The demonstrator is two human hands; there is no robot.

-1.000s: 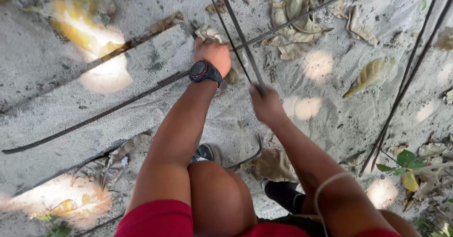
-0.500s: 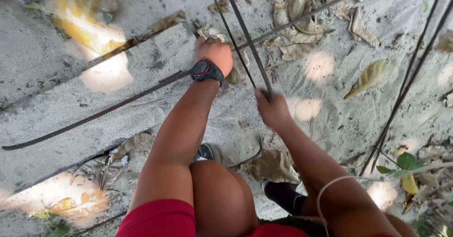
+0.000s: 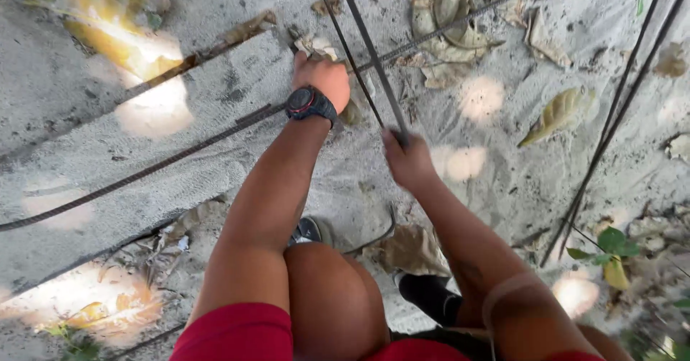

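The left hand (image 3: 325,78) was pressed down on the sand (image 3: 503,181) near its top edge, its grip closed over the crossing of the rebars; what lay under the palm was hidden. A black watch (image 3: 309,104) sat on that wrist. A long rebar (image 3: 144,170) ran from the left edge of the sand up to this hand, and a thinner bar (image 3: 460,21) carried on from it toward the top right corner.

The right hand (image 3: 408,161) was just to the right of the left, its grip closed around the lower end of a dark rod (image 3: 368,44), which slanted up to the top edge. A 2nd thin rod (image 3: 343,41) ran just beside it on the left, passing close to the left hand.

Dry leaves (image 3: 453,8) lay heaped at the top edge, behind both rods. 1 pale leaf (image 3: 557,113) lay alone to the right of the right hand. 2 more thin rods (image 3: 611,124) slanted down from the top right corner, well apart from both hands. A brown leaf (image 3: 410,249) lay by the knees, near a black shoe (image 3: 431,296). Red shorts (image 3: 237,332) showed at the bottom edge.
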